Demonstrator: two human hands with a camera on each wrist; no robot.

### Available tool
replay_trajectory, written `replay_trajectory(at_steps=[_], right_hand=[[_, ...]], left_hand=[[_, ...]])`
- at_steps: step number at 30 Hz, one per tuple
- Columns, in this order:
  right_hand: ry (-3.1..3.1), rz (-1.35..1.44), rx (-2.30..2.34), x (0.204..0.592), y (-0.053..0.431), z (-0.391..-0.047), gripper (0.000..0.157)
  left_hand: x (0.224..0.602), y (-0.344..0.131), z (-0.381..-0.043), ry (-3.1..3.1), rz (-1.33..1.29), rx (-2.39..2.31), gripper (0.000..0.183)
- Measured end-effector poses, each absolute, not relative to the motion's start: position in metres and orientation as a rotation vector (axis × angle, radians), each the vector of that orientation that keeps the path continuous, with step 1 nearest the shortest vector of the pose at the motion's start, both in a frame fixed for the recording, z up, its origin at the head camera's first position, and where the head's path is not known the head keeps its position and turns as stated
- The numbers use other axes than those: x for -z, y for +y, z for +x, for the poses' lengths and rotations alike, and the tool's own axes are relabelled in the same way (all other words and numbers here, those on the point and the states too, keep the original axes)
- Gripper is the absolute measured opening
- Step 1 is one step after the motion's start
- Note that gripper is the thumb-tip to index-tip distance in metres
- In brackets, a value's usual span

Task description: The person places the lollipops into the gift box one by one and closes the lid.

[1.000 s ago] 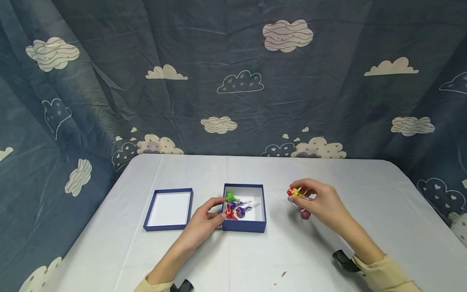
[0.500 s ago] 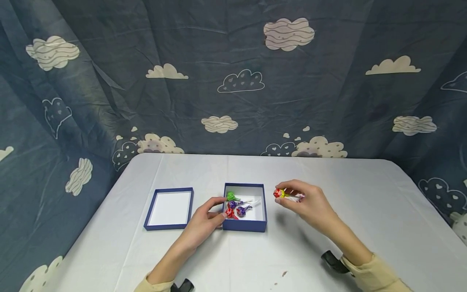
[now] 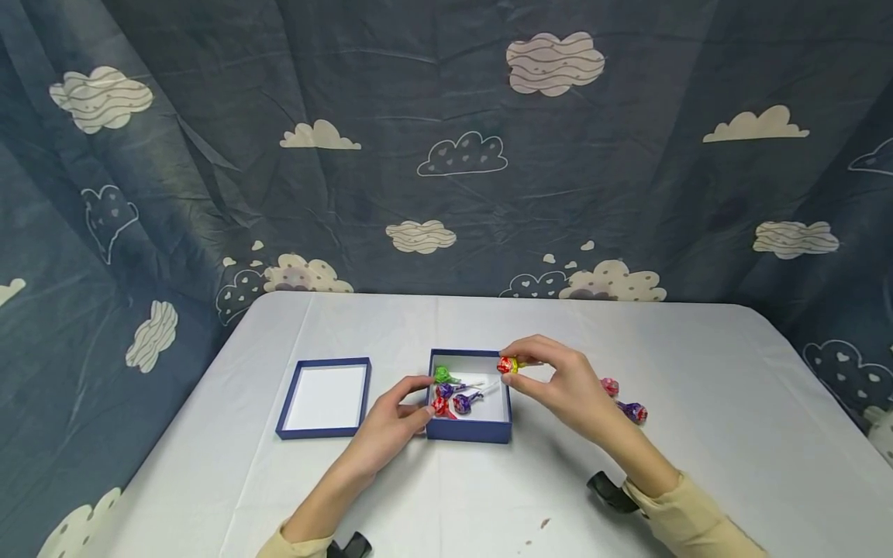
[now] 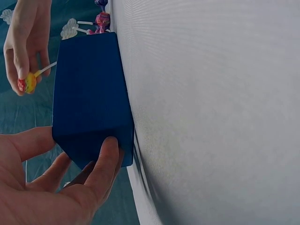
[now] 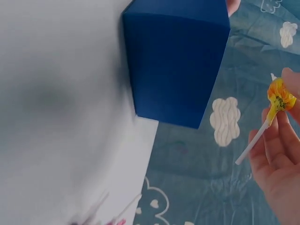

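My left hand point(image 3: 393, 419) grips the left side of an open blue box point(image 3: 467, 432) with a white inside. In the left wrist view, its fingers point(image 4: 104, 161) touch the box's outer wall near a corner. Inside lie several wrapped lollipops: a green one point(image 3: 443, 375), a red one point(image 3: 439, 407) and purple ones, including a purple lollipop point(image 3: 462, 404). My right hand point(image 3: 558, 380) pinches a red-and-yellow lollipop point(image 3: 508, 365) above the box's right rim. Its white stick points away from the wrapped head in the right wrist view.
A blue-rimmed lid point(image 3: 324, 397) lies white side up, left of the box. A pink lollipop point(image 3: 610, 386) and a purple-red lollipop point(image 3: 633, 412) rest on the white-covered table point(image 3: 335, 496), right of the right hand. A dark cloud-patterned curtain point(image 3: 377, 93) hangs behind.
My right hand has moved left with the red-and-yellow lollipop, from over the table to the box's right rim. It no longer covers the two lollipops on the table. The left hand stays put.
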State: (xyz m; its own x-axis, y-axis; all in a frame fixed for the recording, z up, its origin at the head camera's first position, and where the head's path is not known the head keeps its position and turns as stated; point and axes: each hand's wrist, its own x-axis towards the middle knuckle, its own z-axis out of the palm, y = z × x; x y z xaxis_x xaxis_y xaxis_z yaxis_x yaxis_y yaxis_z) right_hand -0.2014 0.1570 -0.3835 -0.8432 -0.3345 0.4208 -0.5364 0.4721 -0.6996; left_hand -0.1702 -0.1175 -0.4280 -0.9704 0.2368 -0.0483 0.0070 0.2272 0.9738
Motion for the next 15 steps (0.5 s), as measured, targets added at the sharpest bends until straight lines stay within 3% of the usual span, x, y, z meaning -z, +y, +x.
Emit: replay_trajectory(at_steps=[15], right_hand=[[-2.491, 0.951, -1.426, 0.387, 0.128, -0.216, 0.029]], left_hand=[[0.428, -0.119, -0.170, 2.315, 0.233, -1.813, 0.045]])
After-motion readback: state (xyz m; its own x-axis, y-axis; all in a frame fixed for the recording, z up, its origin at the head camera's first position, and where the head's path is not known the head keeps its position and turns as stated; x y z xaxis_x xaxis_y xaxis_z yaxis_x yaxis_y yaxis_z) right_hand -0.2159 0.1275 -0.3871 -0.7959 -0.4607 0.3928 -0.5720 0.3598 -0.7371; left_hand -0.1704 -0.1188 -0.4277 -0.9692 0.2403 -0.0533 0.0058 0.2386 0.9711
